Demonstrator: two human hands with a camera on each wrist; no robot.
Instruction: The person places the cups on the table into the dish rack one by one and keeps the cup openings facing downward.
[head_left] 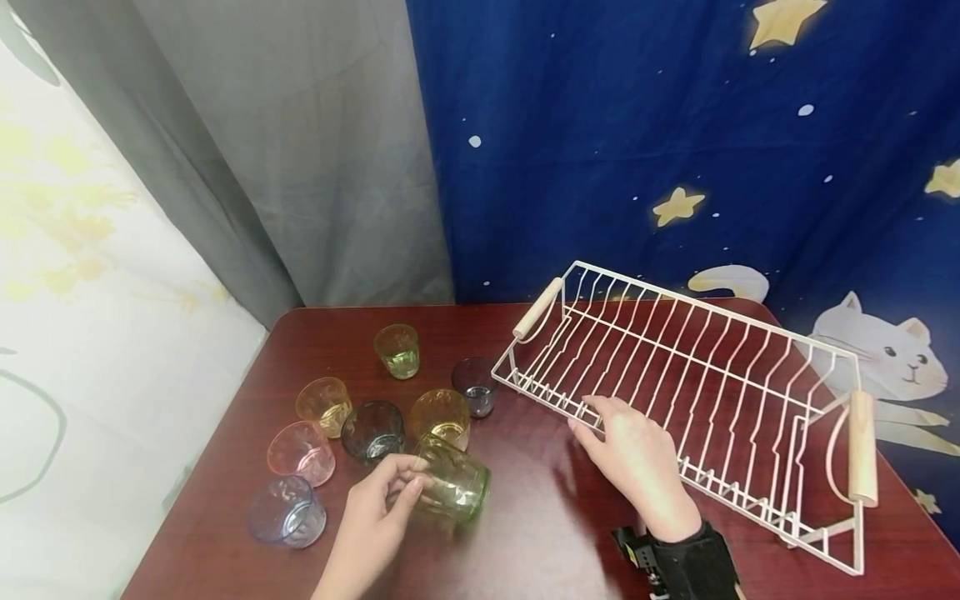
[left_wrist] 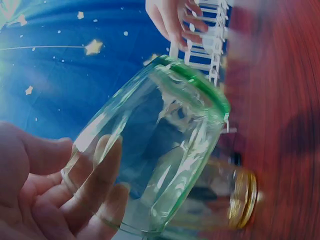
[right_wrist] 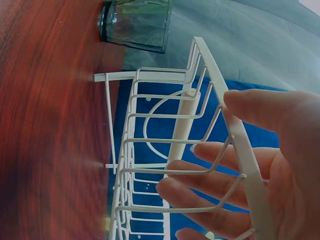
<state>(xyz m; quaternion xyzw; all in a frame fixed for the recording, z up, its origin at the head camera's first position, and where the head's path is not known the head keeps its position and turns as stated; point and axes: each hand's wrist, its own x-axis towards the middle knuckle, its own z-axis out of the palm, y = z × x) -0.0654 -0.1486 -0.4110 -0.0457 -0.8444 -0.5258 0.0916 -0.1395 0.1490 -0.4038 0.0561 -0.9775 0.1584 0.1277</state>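
Green glass [head_left: 455, 485] is tilted onto its side in your left hand [head_left: 378, 504], thumb and fingers pinching it at the mouth end while its base points toward the rack; it appears to be off the bench [head_left: 536, 521]. Your right hand [head_left: 637, 454] is part-closed over the near rail [right_wrist: 245, 152] of the white wire rack [head_left: 656, 343], thumb against the metal, fingers curled on the inner side.

Open room for you lies between the green glass and that rail, running toward the bench's near side. To your left it is tighter: the larger amber glass [head_left: 442, 407] sits just beyond the held one, near the black glass [head_left: 373, 432] and the smoky glass [head_left: 475, 387], which stands close to the rack's left corner. Smaller amber [head_left: 325, 407], pink [head_left: 302, 452] and blue [head_left: 288, 511] glasses line your left edge. A second green glass [head_left: 400, 350] stands near the far edge. The rack slants across the bench's right half, its right handle [head_left: 862, 450] by the right edge.
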